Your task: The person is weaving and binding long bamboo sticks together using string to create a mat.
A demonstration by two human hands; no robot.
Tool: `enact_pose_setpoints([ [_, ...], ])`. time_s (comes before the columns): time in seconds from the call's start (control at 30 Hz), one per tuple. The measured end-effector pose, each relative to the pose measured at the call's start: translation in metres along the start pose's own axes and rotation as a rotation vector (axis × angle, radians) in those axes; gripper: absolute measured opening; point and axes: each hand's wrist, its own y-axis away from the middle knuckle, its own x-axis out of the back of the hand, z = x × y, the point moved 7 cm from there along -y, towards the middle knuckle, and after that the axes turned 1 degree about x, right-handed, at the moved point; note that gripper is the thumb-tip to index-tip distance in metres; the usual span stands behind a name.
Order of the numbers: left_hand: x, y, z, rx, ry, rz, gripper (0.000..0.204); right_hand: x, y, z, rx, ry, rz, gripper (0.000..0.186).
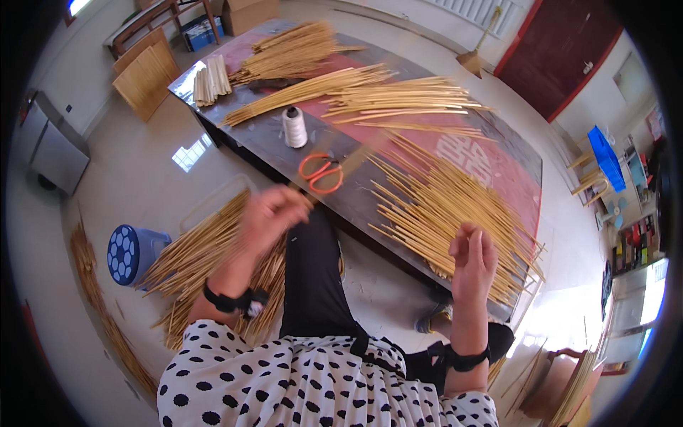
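Note:
My left hand (274, 213), blurred by motion, is pinched around what looks like a straw-coloured stalk, a faint streak angling up-right past the orange-handled scissors (320, 173). A white spool of thread (294, 127) stands above them on the table. My right hand (471, 252) has its fingers curled over the near edge of a loose spread of straw stalks (434, 199); whether it holds any is unclear. Another heap of stalks (192, 249) lies below the table, beside my left arm.
The dark-edged table (526, 171) carries several more bundles (398, 96) and short pale sticks (212, 80). A blue stool (130, 256) stands at left, near long stalks (107, 313) on the floor and a grey metal cabinet (53, 142). Wooden boards (146, 75) lean behind; chairs stand right.

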Motion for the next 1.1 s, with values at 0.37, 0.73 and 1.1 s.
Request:
enact_pose_setpoints([
  [0.37,0.185,-0.213,-0.036,-0.217,-1.365,0.378,0.016,0.008,0.015,0.032,-0.181,0.263,0.032,0.021],
  [0.73,0.124,-0.25,0.06,-0.34,-1.195,0.665,0.023,0.054,0.033,0.03,-0.208,0.414,0.138,0.019],
  [1.1,-0.151,-0.295,-0.016,-0.411,-1.177,-0.102,0.015,0.034,0.023,0.009,-0.129,0.32,-0.019,0.017],
])
